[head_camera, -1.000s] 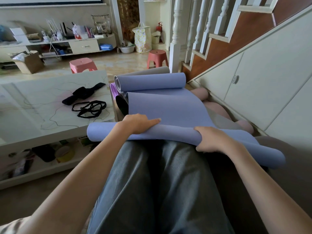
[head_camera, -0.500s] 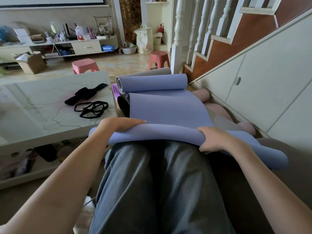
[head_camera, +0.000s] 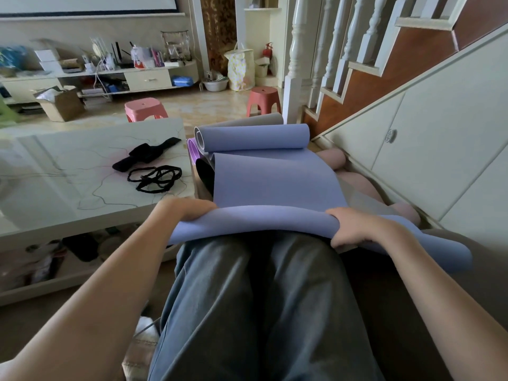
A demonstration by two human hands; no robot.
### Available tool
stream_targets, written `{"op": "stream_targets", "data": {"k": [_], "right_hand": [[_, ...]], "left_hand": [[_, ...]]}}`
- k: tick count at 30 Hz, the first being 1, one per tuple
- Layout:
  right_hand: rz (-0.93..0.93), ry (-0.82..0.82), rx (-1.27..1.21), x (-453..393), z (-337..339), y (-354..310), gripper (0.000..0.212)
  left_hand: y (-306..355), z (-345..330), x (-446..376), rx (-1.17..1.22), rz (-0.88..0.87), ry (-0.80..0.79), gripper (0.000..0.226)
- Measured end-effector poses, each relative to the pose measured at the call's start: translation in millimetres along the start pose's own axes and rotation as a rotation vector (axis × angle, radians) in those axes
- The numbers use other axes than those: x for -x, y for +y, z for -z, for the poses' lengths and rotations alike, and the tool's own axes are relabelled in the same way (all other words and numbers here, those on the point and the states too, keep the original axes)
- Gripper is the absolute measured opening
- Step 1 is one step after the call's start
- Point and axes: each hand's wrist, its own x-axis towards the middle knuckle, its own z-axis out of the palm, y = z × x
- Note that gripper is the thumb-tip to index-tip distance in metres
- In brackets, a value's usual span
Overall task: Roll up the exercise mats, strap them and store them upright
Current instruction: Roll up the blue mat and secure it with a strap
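The table [head_camera: 68, 188] stands to the left, beside the person's knees; the blue mat [head_camera: 275, 182] runs from a curled far end down to a rolled near end lying across the lap; other rolled mats [head_camera: 354, 182] lie beneath it, perhaps pink and grey; the left hand [head_camera: 189, 209] and right hand [head_camera: 354, 228] each curl round the roll, gripping it; black straps [head_camera: 154, 176] rest on the table.

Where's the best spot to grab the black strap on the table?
Probably the black strap is best pinched at its narrow far end, coming from above: it lies flat on the table, so nothing fits under it, and that thin end suits fingers better than the bulky middle.
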Motion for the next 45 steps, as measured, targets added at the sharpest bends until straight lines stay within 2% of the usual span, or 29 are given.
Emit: {"op": "stream_targets", "data": {"k": [2, 3, 4, 5, 7, 9, 11, 13, 16, 18, 21, 24, 27, 29, 30, 32, 34, 36, 39, 45], "right_hand": [[0.004, -0.019, 0.009, -4, 2, -1, 0.055], [-0.001, -0.03, 0.013, -4, 3, -2, 0.052], [-0.012, -0.041, 0.014, -5, 4, -3, 0.05], [-0.028, -0.051, 0.013, -6, 5, -4, 0.049], [-0.036, -0.069, 0.013, -6, 6, -4, 0.053], [0.003, -0.036, 0.004, -6, 3, 1, 0.059], [0.024, 0.059, -0.02, 0, -4, 5, 0.059], [0.012, 0.225, 0.03, 11, -16, 5, 0.062], [0.0, 0.559, 0.197, 26, -36, -5, 0.055], [-0.016, 0.626, 0.159, 23, -43, -8, 0.045], [-0.01, 0.496, 0.1, 12, -31, -8, 0.031], [0.006, 0.226, 0.01, -3, -2, -6, 0.032], [0.025, 0.051, -0.037, -18, 13, -4, 0.031], [0.045, 0.087, -0.009, -22, 9, -1, 0.036], [0.05, 0.156, 0.017, -21, 4, 1, 0.041], [0.037, 0.391, 0.155, -18, -12, 5, 0.049], [0.036, 0.623, 0.269, -12, -26, 3, 0.046], [0.04, 0.722, 0.238, -12, -36, 1, 0.04], [0.031, 0.6, 0.188, -13, -25, -2, 0.032], [0.065, 0.211, 0.181, -10, 12, -8, 0.04]], "left_hand": [[12, -1, 9, -0.01, -0.05, 0.154, 0.043], [23, 0, 15, -0.053, -0.166, 0.273, 0.036], [37, -4, 29, -0.138, -0.291, 0.309, 0.034], [47, -11, 35, -0.205, -0.398, 0.325, 0.035], [62, -28, 47, -0.403, -0.567, 0.255, 0.049], [69, -43, 53, -0.511, -0.651, 0.233, 0.062], [68, -45, 49, -0.606, -0.679, 0.333, 0.059], [69, -44, 43, -0.616, -0.648, 0.403, 0.048], [75, -48, 41, -0.603, -0.603, 0.367, 0.038], [75, -46, 41, -0.589, -0.582, 0.33, 0.036], [78, -48, 43, -0.622, -0.564, 0.389, 0.04], [90, -71, 42, -0.755, -0.678, 0.576, 0.057], [100, -85, 37, -0.733, -0.748, 0.688, 0.054], [104, -81, 31, -0.674, -0.72, 0.66, 0.05], [106, -79, 29, -0.661, -0.706, 0.636, 0.048], [110, -74, 26, -0.649, -0.688, 0.585, 0.046], [115, -69, 25, -0.629, -0.677, 0.524, 0.046], [119, -64, 22, -0.636, -0.671, 0.456, 0.047], [123, -57, 20, -0.647, -0.652, 0.366, 0.045], [128, -45, 36, -0.648, -0.595, 0.166, 0.041]]}}
